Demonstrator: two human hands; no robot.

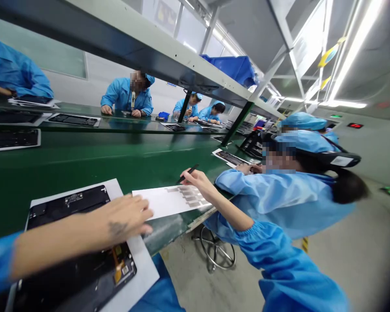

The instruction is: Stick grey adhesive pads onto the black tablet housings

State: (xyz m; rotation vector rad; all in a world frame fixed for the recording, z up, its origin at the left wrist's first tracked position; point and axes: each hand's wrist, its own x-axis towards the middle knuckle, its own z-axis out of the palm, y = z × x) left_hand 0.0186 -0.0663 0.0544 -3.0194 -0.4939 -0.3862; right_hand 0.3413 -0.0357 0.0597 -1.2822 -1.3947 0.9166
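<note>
My right hand [196, 180] grips a slim black pen-like tool [189, 172] above the far edge of a white sheet [159, 201]. Rows of grey rectangular stickers [190, 197] cover the sheet's right part. My left hand [130, 214] is open, its fingers stretched over the sheet's left end; whether they press on it I cannot tell. Under my left forearm lies an opened black tablet casing [84, 277] with an orange flex cable [118, 264], partly hidden by the arm. White backing paper [144, 260] shows beneath the casing.
A co-worker in blue [279, 195] sits close on my right, near another tablet casing [230, 157]. Further casings [73, 120] lie across the green bench [84, 160]. An overhead shelf [143, 39] carries a blue bin [230, 67]. Several people work opposite.
</note>
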